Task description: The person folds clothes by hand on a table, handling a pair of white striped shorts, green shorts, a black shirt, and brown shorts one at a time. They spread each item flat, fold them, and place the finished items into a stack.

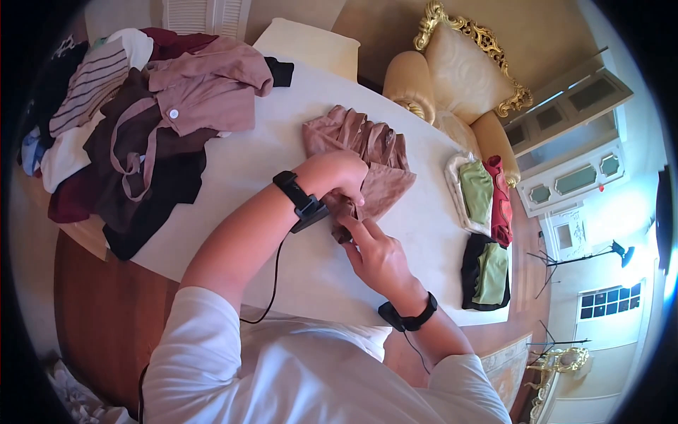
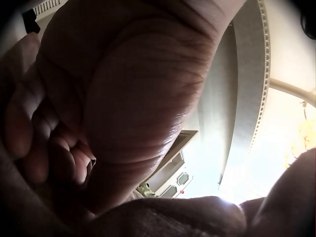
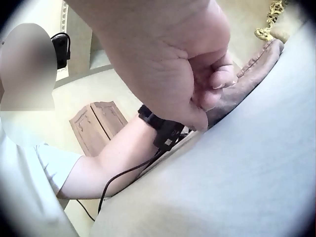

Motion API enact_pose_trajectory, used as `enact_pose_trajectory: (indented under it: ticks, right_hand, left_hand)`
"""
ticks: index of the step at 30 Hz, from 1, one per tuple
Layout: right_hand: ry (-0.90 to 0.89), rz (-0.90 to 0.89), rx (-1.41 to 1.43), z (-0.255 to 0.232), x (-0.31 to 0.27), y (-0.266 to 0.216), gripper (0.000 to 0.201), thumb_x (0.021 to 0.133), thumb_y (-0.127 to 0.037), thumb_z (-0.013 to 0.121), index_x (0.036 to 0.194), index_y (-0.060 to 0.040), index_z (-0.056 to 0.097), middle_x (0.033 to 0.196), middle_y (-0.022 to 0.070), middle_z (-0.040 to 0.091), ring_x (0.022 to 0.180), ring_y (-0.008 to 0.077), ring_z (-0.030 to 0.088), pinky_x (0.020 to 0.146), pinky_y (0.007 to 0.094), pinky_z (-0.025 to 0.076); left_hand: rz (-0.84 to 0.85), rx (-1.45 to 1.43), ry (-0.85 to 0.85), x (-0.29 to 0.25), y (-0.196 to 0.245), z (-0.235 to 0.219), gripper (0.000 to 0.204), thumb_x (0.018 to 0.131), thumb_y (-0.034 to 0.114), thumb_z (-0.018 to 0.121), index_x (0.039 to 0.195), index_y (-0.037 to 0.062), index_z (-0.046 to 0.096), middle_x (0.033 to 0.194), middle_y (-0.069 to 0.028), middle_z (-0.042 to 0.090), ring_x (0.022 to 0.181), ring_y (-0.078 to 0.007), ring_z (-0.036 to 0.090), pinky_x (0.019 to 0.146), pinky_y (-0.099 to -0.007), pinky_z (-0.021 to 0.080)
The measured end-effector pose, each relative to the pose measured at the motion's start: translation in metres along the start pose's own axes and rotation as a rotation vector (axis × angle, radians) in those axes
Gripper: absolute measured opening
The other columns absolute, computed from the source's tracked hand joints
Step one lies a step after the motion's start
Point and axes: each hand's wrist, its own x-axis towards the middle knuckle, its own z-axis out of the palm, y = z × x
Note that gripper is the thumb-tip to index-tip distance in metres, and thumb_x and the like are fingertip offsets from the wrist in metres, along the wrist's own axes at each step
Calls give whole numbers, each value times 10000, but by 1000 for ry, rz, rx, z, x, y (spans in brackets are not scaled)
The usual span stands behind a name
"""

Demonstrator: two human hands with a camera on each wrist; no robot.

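1. Fingers of the right hand [image 1: 381, 256] were pinched on the near end of the brown garment [image 1: 385, 185], seemingly so that the cloth could be drawn straight.
2. The left hand [image 1: 337, 173] was curled onto the same garment just beyond, perhaps to keep it steady.
3. The garment was laid on the worktop [image 1: 275, 152], near its middle, with its far end bunched in ridges.
4. Loose clothes [image 1: 141, 113] were heaped at the left and folded clothes [image 1: 491, 275] set at the right, apparently to be kept apart.
5. By the left wrist view, the bent fingers beneath the left palm were revealed, largely hidden from the head view.
6. By the right wrist view, the pinch was shown from low down, with carved wooden panels [image 3: 101, 123] behind.
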Motion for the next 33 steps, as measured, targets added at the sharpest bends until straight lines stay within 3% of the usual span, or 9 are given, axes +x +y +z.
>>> enact_pose_trajectory:
  ticks: [8,11,17,20,23,27,28,31,33]
  right_hand:
    - [-20,-200,40,-18,-10,13,156,858,20,719,972,-84,741,915,92,624,740,321,689,647,417,582]
    - [-43,-234,12,-20,-16,25,181,820,27,683,973,-65,712,951,114,600,768,312,689,677,419,573]
    - [-87,-126,183,-22,-13,21,97,861,-9,703,948,-46,681,967,123,605,763,336,685,691,422,567]
    - [-22,3,350,-21,-9,16,182,880,-44,724,1056,-40,679,1071,165,614,892,372,683,780,449,563]
    - [82,-151,64,-16,-4,8,450,895,-137,761,1300,2,623,1326,244,585,1200,435,624,1004,474,528]
    - [-211,-184,-111,-1,-27,-1,851,902,-355,779,1517,113,423,1618,308,382,1520,469,367,1258,489,330]
    - [-216,-180,-99,-7,-25,-4,828,927,-358,756,1519,110,419,1617,310,382,1524,466,360,1261,491,326]
    - [-230,-182,-73,-13,-23,-8,783,974,-368,713,1527,98,413,1618,312,378,1536,456,344,1266,498,317]
    - [-238,-212,-74,0,-24,-3,784,972,-374,717,1534,82,416,1625,306,371,1542,447,339,1267,504,314]
  left_hand:
    - [26,-12,42,-5,-1,-2,519,853,451,814,773,-58,753,704,-181,711,655,-333,701,637,-450,552]
    - [27,44,72,-2,0,1,514,855,448,809,818,-63,765,733,-199,720,676,-350,708,653,-462,557]
    - [97,63,101,-3,-2,3,519,857,453,799,875,-64,771,767,-222,726,711,-369,723,674,-467,568]
    - [144,100,153,-6,-2,4,522,858,455,798,889,-65,770,773,-224,728,719,-372,729,680,-466,573]
    - [100,93,100,-9,3,-2,530,862,457,799,904,-70,770,804,-223,740,726,-366,740,675,-464,580]
    - [-9,48,14,-13,10,-8,547,855,478,818,992,-50,782,933,-207,771,838,-359,759,759,-456,601]
    - [-41,55,-11,-12,11,-9,556,850,487,827,1031,-38,789,986,-200,782,893,-359,766,805,-453,610]
    - [25,3,34,-11,5,-5,552,875,461,792,922,-89,765,839,-222,755,723,-354,749,661,-462,588]
    - [58,39,56,3,-4,6,558,870,470,791,910,-87,767,829,-223,752,733,-355,749,671,-461,589]
